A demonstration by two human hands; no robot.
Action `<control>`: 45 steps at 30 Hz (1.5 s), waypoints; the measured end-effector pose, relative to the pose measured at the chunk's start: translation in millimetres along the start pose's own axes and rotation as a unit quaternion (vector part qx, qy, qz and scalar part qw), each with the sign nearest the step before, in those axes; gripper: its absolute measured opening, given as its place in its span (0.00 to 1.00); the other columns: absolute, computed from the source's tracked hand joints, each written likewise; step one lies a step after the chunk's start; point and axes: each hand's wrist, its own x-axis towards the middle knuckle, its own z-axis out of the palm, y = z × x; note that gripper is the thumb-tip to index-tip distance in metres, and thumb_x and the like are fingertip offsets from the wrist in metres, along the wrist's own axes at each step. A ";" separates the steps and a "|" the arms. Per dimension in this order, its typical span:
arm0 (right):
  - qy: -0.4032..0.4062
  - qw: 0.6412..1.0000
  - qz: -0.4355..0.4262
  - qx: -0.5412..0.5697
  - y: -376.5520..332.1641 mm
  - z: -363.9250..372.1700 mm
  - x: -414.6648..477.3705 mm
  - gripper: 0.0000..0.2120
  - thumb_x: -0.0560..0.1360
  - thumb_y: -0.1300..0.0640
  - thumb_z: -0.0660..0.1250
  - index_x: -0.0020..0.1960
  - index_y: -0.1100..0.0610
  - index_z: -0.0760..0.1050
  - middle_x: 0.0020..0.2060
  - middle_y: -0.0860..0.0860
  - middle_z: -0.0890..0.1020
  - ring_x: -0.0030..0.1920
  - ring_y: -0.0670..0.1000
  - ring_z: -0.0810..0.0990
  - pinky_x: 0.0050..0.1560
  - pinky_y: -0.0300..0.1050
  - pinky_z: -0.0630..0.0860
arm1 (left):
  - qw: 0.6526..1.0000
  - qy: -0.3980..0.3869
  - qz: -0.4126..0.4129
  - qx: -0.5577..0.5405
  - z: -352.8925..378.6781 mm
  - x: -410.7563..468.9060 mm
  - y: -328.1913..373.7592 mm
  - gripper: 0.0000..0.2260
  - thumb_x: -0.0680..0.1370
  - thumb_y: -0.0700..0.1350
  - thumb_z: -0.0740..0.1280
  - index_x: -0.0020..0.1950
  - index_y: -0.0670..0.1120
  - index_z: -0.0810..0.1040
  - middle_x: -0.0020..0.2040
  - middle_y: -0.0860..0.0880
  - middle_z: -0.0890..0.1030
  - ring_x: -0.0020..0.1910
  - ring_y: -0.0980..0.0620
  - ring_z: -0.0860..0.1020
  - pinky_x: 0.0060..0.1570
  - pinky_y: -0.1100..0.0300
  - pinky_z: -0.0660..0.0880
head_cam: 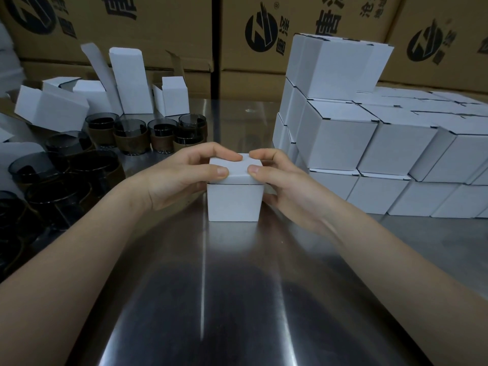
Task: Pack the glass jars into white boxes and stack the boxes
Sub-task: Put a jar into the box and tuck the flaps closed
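A small white box (234, 202) stands on the steel table (237, 299) in the middle, its lid flap folded down. My left hand (182, 178) grips its left side with thumb and forefinger pressing on the lid. My right hand (285, 180) holds the right side the same way. Dark glass jars (129, 136) with brown bands stand in a group at the left. A stack of closed white boxes (340, 138) rises at the right, three layers high at its left end. What is inside the held box is hidden.
Open, unfilled white boxes (50, 107) lie and stand at the back left behind the jars. Large brown cartons (163, 30) with black logos form a wall along the back. The table's near part shows bare steel with reflections.
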 end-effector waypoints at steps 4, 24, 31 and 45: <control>0.011 1.000 -0.001 0.005 -0.1 0.8 -0.6 0.10 0.77 0.58 0.66 0.56 0.49 0.71 0.52 0.46 0.76 0.51 0.42 0.79 0.57 0.44 0.74 | 1.000 0.002 0.005 0.004 -0.3 -0.8 -0.1 0.11 0.71 0.46 0.69 0.52 0.54 0.83 0.48 0.58 0.82 0.48 0.59 0.81 0.43 0.67 0.77; 0.022 0.977 -0.129 -0.168 7.6 -4.0 -7.5 0.10 0.68 0.34 0.65 0.47 0.36 0.76 0.46 0.35 0.82 0.52 0.38 0.81 0.56 0.48 0.80 | 0.993 0.084 0.060 0.057 8.9 -2.4 -0.1 0.12 0.70 0.48 0.76 0.52 0.51 0.83 0.47 0.58 0.83 0.48 0.59 0.82 0.39 0.67 0.78; 0.024 0.983 -0.105 -0.149 7.9 -3.4 -7.4 0.11 0.69 0.35 0.65 0.47 0.38 0.76 0.47 0.35 0.81 0.55 0.39 0.80 0.61 0.51 0.78 | 0.993 0.085 0.068 0.035 9.6 -3.2 -1.8 0.14 0.67 0.48 0.76 0.52 0.49 0.83 0.50 0.54 0.84 0.49 0.57 0.83 0.41 0.67 0.78; 0.018 0.997 -0.002 0.069 6.3 4.6 -2.6 0.13 0.77 0.65 0.65 0.57 0.51 0.71 0.54 0.48 0.77 0.49 0.42 0.80 0.49 0.38 0.75 | 1.000 0.008 -0.020 -0.002 8.4 -1.7 -2.0 0.14 0.67 0.44 0.70 0.51 0.54 0.78 0.56 0.48 0.76 0.53 0.49 0.79 0.43 0.63 0.77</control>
